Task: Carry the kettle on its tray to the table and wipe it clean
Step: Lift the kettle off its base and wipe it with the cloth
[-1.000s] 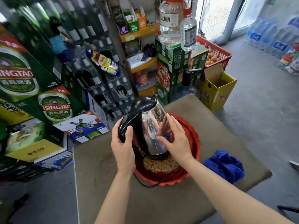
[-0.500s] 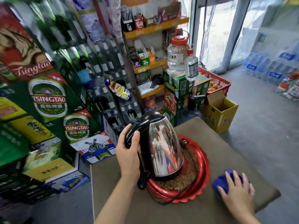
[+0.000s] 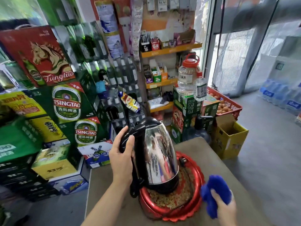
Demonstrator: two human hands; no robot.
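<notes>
The left hand (image 3: 121,158) grips the electric kettle's (image 3: 156,154) black handle above the red tray (image 3: 197,201); the right hand (image 3: 225,207) clutches a blue cloth (image 3: 215,188) over the desk (image 3: 216,154).

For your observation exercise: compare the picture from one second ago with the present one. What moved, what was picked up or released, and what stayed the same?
The right hand left the kettle, went right to the table and took hold of the blue cloth, now lifted beside the red tray. The left hand kept gripping the handle; the kettle stayed standing on the tray.
</notes>
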